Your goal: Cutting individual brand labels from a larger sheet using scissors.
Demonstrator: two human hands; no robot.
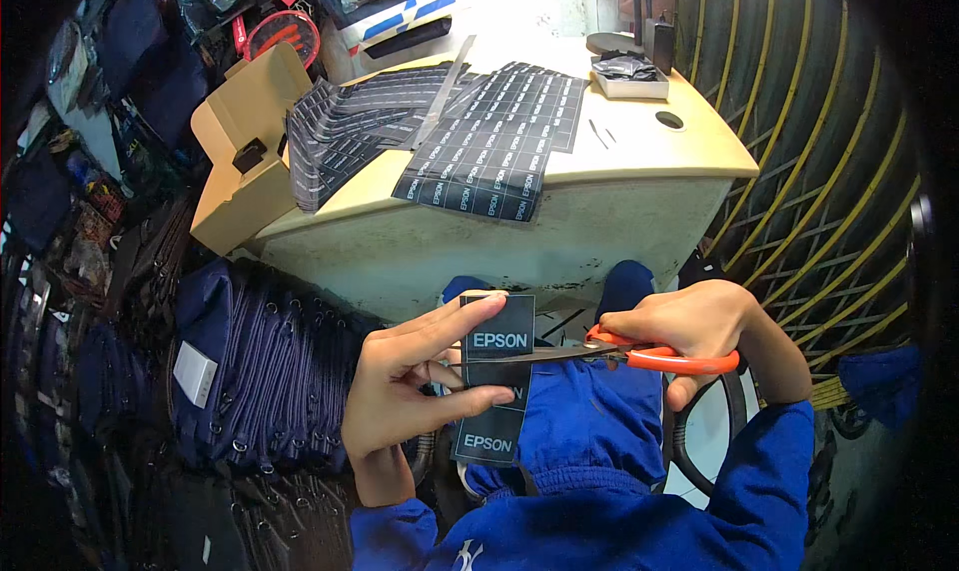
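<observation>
**A:** Blue sleeves and lap sit closest to cam. Just past them the left hand [415, 386] pinches a dark label strip [495, 376], thumb on the front, fingers behind. Strip hangs upright over the lap, below the worktop's near edge.

**B:** And the right hand [689, 331]?

**A:** Clenched through the orange handles of the scissors [609, 351]. Blades lie across the strip approx. at its middle, between two white marks.

**B:** Risk from here?

**A:** My guess: left thumb sits right next to the blades, so a quick snip could nick it. Strip is only held on one side, so it may twist and the cut could wander into a printed mark. The lower piece isn't held apart from the finger grip, so it may drop to the floor.

**B:** Counts?

**A:** One pair of scissors, one strip in hand w/ two marks showing. On the worktop [639, 151]: a fan of printed label sheets [479, 151], several overlapping, can't count exactly; one metal ruler [445, 91] lying on them; one small tray [629, 76] at the far right corner. One open cardboard box [245, 161] at the left edge. Stacked dark blue bags [270, 371] on the floor left, too many to count.
</observation>
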